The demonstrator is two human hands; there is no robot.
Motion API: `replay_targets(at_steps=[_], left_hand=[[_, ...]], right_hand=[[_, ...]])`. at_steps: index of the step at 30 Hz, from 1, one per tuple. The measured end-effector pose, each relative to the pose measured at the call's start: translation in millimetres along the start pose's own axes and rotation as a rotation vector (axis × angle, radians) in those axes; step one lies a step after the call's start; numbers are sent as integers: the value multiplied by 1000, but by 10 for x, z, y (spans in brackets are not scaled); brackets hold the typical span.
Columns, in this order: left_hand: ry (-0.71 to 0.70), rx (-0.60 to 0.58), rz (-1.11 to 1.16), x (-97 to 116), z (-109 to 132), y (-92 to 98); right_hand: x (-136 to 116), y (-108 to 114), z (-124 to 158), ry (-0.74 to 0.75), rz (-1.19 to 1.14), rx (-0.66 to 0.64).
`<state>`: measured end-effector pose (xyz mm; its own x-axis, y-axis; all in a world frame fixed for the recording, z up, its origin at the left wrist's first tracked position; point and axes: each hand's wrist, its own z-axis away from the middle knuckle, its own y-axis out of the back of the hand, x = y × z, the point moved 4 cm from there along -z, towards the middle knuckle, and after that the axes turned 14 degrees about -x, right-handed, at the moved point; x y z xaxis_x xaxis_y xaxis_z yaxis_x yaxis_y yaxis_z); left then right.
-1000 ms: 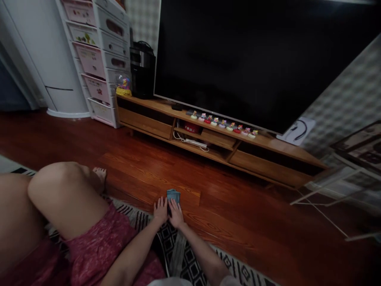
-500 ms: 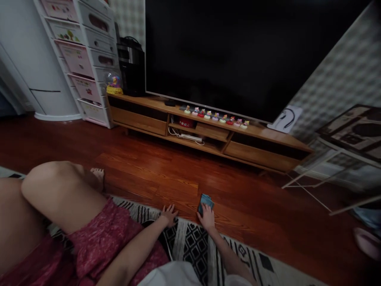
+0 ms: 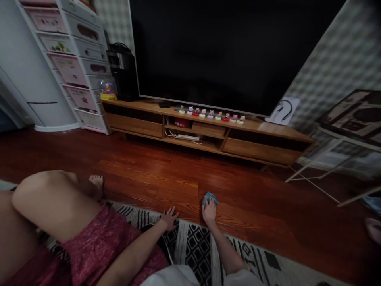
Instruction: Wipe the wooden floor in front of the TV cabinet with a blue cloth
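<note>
A small blue-green cloth (image 3: 210,195) lies bunched on the reddish wooden floor (image 3: 175,174). My right hand (image 3: 209,210) is on top of it, its fingers curled over the cloth and covering part of it. To the left, my left hand (image 3: 169,219) rests at the edge of the patterned rug (image 3: 198,246), fingers spread, holding nothing. Bare floor separates the two hands.
A low wooden TV stand (image 3: 133,126) with several small figurines (image 3: 210,114) stands ahead, below a large dark television (image 3: 232,51). Pink-and-white drawers (image 3: 71,71) are at the left. A white-legged table (image 3: 321,159) is at the right. My bent legs (image 3: 56,202) are at lower left.
My right hand and the cloth have shifted slightly right, and the cloth looks more bunched. My left hand stays at the rug's edge. The camera view has shifted a little.
</note>
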<state>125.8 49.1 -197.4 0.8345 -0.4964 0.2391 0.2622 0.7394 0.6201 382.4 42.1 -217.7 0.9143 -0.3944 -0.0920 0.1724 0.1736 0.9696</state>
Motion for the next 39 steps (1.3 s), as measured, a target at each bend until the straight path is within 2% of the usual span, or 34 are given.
replay_targets(at_steps=[5,8,10,14,16,18,20,24,26,27,30,33,35,37,39], left_hand=[[-7,-5,0,1,-40,-19],[4,-9,-1,12,-3,-8],[2,-4,1,14,34,4],[-20,-6,10,13,57,5],[-17,-14,10,10,25,-8],[-8,-13,11,8,-23,-22],[-2,-9,18,9,-61,-36],[-4,0,15,17,-55,-48],[2,5,6,18,-22,-41],[6,5,1,18,-4,-36],[13,0,-12,16,36,-21],[6,-1,-6,12,46,-17],[-1,6,7,11,38,-21],[1,6,9,12,18,-33],[7,2,12,14,-10,-49]], right_hand=[[-374,-362,561,263,48,-56],[-357,-287,651,272,93,-64],[-171,-81,515,163,114,-68],[459,341,106,-117,105,-5],[691,411,-11,-173,95,43],[751,338,-13,-186,78,55],[597,127,110,-123,60,44],[-85,-446,591,215,39,14],[-313,-594,762,324,23,-13],[-350,-597,784,342,17,-26],[-154,-359,580,260,7,-49],[292,29,197,8,-22,-36],[501,212,23,-134,-37,-29],[532,257,-19,-184,-30,-43],[387,145,89,-126,0,-71]])
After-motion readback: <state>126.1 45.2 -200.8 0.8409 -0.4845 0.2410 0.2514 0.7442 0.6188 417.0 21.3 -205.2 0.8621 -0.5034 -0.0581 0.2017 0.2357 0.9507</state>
